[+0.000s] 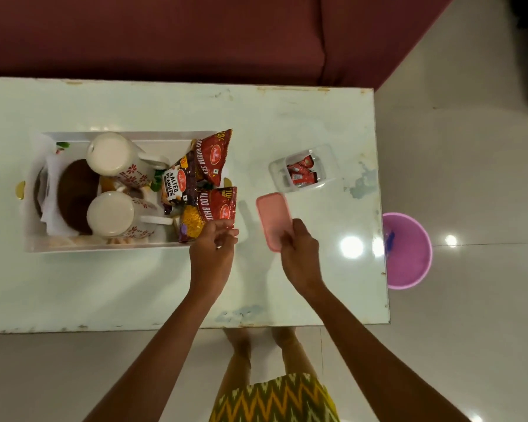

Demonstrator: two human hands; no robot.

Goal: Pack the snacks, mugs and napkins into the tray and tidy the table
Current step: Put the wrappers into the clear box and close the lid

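A white tray (104, 245) on the table's left holds two upturned floral mugs (112, 156) (113, 214), white napkins (52, 190), a brown plate (75, 193) and several snack packets. My left hand (214, 248) hovers at the tray's right end, fingers loosely curled just below the red aloo bhujia packet (218, 205), holding nothing I can see. My right hand (297, 248) grips the near end of a pink lid (272, 216), held above the table. A clear plastic box (326, 153) of red sachets stands open further right.
The pale glass-topped table (134, 284) has its right edge close to the box. A pink bucket (409, 254) stands on the floor beyond that edge. A maroon sofa (195, 35) runs along the far side. My feet show under the near edge.
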